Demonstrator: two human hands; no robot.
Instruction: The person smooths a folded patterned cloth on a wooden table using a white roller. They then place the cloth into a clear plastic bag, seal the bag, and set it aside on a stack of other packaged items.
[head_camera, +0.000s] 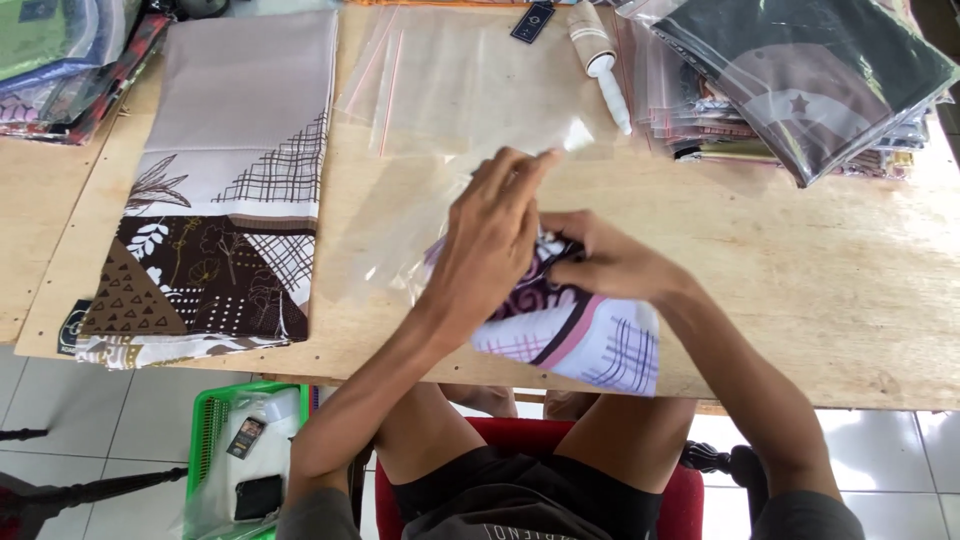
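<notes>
Both hands at desk (800, 300) front edge: left hand (495, 235) fingers pressed together, flat on folded scarf (580, 340), pinning it; right hand (600, 262) pinching scarf's top end into clear bag (400, 240) mouth. Brown cloth stack (220, 200) at left edge.

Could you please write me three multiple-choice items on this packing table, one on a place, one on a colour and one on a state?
1. Where does the lint roller lie?
A. At the far edge of the table
B. On the floor
C. In the green basket

2. Which colour is the seat?
A. Blue
B. Red
C. Yellow

3. How does the folded cloth stand to the clear bag?
A. Fully sealed inside
B. Far from it
C. At its mouth, partly in

Answers: 1 A, it rests beyond the flat plastic bags. 2 B, red shows beside the legs. 3 C, the left hand and right hand press it there.
</notes>
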